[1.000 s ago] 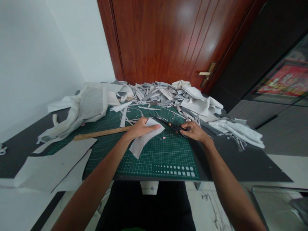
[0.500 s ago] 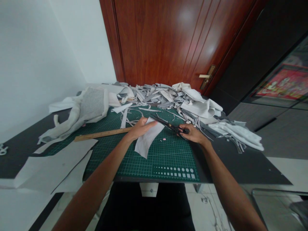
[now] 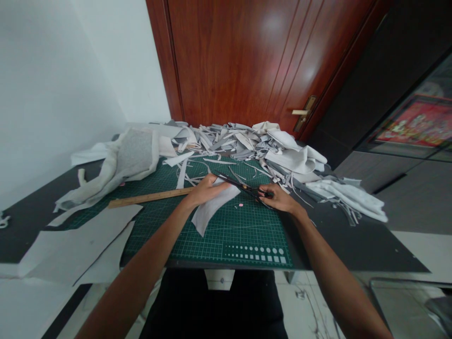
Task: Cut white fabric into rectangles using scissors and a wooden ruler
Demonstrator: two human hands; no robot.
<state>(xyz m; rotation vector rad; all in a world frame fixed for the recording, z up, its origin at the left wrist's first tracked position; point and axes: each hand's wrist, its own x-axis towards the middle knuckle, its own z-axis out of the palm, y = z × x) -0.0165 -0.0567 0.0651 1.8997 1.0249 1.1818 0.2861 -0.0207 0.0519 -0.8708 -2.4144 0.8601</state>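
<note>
I've got the grip of my left hand [image 3: 209,190] pinched closed on a pale fabric piece [image 3: 213,205] over the green cutting mat [image 3: 243,228], probably so its top edge sits steady for the black scissors [image 3: 245,187]. My right hand [image 3: 280,197] is curled closed around their handles [image 3: 267,192], lol.

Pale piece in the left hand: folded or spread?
Spread, as far as it shows: the pale piece presents a broad face with no fold visible. Cannot tell for the part under the left hand.

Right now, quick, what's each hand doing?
Left hand: closed, holding the white cloth piece.
Right hand: closed on the black scissors.
</note>
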